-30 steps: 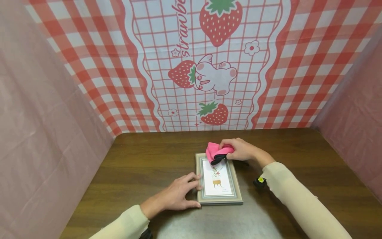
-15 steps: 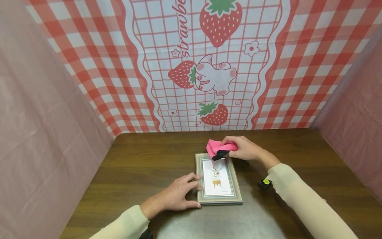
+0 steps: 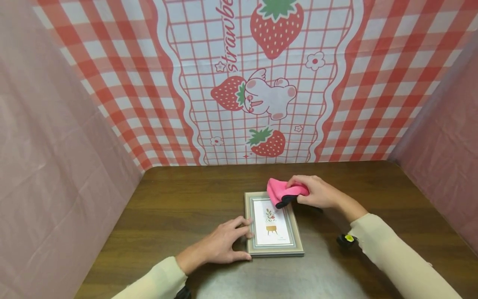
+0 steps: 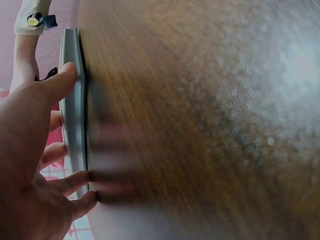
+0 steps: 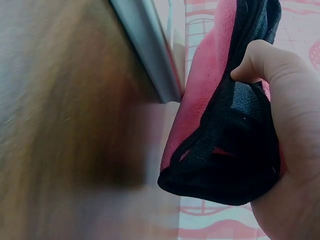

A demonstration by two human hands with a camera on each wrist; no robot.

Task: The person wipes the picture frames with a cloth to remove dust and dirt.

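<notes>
A picture frame [image 3: 274, 250] with a potted-plant print lies flat on the wooden table. My left hand [image 3: 225, 243] rests against its left side, fingers spread along the edge and thumb at the near corner. The left wrist view shows the thumb on the frame's side [image 4: 75, 115]. My right hand [image 3: 317, 192] grips a folded pink cloth [image 3: 277, 191] with black edging over the frame's far right corner. In the right wrist view the thumb presses the cloth's black border [image 5: 212, 107], and the cloth hides that corner of the print.
The brown table [image 3: 179, 199] ends at a strawberry-print checked cloth [image 3: 261, 83] hanging at the back. Pinkish fabric [image 3: 67, 145] hangs at the left and right sides. A black wrist strap with a yellow flower [image 3: 349, 238] sits by the right sleeve.
My right hand lifted the pink cloth slightly, then brought it down and to the right over the frame's far right corner. The left hand and the picture frame have stayed put.
</notes>
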